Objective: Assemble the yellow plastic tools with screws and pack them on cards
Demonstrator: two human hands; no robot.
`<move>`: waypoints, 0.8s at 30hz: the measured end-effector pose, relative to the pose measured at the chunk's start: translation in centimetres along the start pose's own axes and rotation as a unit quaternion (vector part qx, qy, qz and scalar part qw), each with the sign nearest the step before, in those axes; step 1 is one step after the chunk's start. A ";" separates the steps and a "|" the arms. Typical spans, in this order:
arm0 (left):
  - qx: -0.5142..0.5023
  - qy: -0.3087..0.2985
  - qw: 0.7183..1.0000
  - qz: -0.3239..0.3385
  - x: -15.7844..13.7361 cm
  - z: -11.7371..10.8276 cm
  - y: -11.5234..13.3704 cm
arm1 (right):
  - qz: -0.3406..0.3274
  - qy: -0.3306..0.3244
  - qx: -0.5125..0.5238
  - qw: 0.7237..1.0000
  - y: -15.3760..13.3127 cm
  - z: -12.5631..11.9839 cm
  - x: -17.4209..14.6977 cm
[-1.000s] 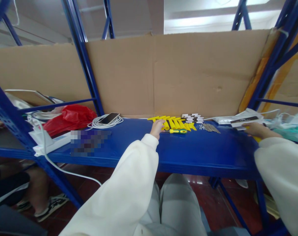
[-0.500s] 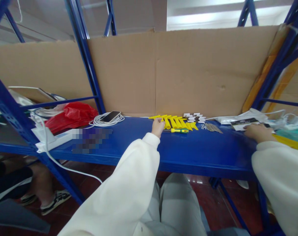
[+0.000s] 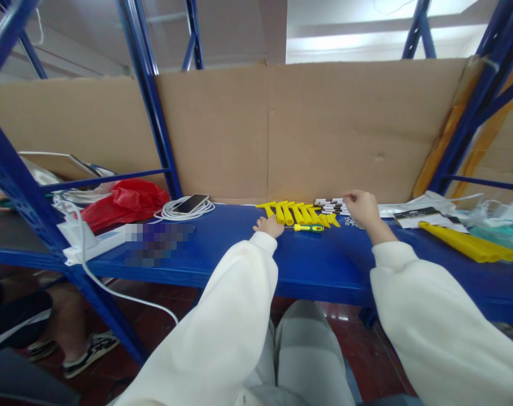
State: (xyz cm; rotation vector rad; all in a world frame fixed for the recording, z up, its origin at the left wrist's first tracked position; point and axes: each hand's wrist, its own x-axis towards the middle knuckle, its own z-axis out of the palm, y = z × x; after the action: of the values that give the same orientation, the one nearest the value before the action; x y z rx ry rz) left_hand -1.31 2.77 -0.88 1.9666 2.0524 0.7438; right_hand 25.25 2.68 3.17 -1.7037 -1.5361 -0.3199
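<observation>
My left hand (image 3: 270, 226) rests on the blue shelf at the near end of a row of several yellow plastic handle-like pieces (image 3: 288, 214). Its fingers look spread, and I see nothing held in them. To its right lies a screwdriver (image 3: 309, 228) with a yellow and green handle. My right hand (image 3: 362, 207) is raised beside a stack of white and dark small pieces (image 3: 330, 204), fingers bent together; whatever they may hold is too small to make out. Small yellow flat pieces (image 3: 331, 220) and tiny metal parts (image 3: 349, 221) lie between the hands.
On the right are long yellow pieces (image 3: 468, 241), a black and white packet (image 3: 425, 217) and clear plastic bags. A phone (image 3: 191, 203) on a coiled white cable, a red bag (image 3: 133, 197) and a white power strip (image 3: 99, 239) occupy the left. A cardboard wall (image 3: 315, 129) stands behind.
My right hand has moved left from the packet to the stack of white and dark pieces, uncovering the long yellow pieces. My left hand has lowered slightly and its fingers have spread.
</observation>
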 end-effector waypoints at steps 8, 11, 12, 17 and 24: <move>-0.003 -0.015 1.000 0.010 0.9 0.0 -0.6 | -0.033 -0.118 0.072 0.990 1.8 3.1 -1.6; 0.007 0.004 1.000 -0.005 1.1 -0.1 -0.8 | 0.000 -0.139 0.105 0.985 2.8 3.4 -1.7; 0.016 0.018 1.000 -0.015 1.1 -0.2 -0.9 | 0.009 -0.142 0.114 0.983 2.9 3.5 -1.7; 0.032 0.072 0.995 -0.054 0.9 -0.7 -1.2 | 0.030 -0.156 0.140 0.977 2.5 3.4 -1.8; -0.064 0.054 0.995 -0.061 1.9 -0.5 -1.4 | 0.037 -0.169 0.172 0.970 2.1 3.1 -2.0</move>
State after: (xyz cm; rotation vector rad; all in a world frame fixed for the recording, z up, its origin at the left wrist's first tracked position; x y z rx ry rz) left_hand -2.92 4.58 -0.75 1.7508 2.1052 0.9470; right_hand 25.70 3.50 -0.99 -1.5840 -1.6485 0.2783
